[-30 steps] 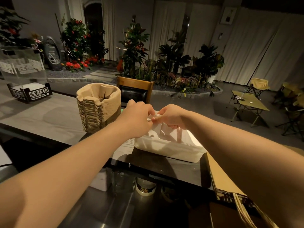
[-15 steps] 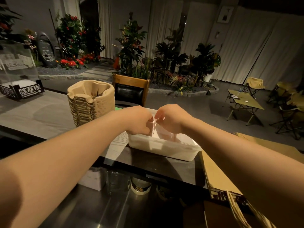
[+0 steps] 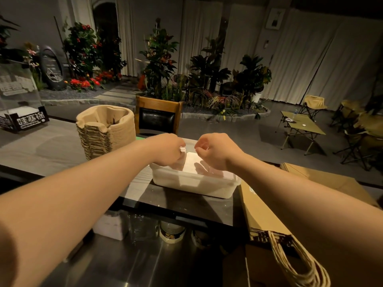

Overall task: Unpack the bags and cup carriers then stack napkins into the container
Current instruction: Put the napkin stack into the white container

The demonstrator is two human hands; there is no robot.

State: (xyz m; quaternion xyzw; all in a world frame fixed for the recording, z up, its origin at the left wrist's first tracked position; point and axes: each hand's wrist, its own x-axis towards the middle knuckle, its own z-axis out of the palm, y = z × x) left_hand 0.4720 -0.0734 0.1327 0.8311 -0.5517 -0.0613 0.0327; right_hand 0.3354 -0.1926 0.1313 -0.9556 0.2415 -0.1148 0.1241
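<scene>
Over the counter's [image 3: 51,150] near edge, both hands meet above a white plastic container [image 3: 192,183] that sits on it. Left hand [image 3: 167,150] has its fingers curled, pinching the top of a white napkin stack [image 3: 182,160] standing inside the container's left part. Right hand [image 3: 215,151] is curled just beside it, fingertips pinched; whether it holds anything I cannot tell. More napkins lie flat in the container. A stack of pulp cup carriers [image 3: 105,131] stands toward the counter's far edge, left of the container. Flat paper bags [image 3: 267,214] lie at the right end.
</scene>
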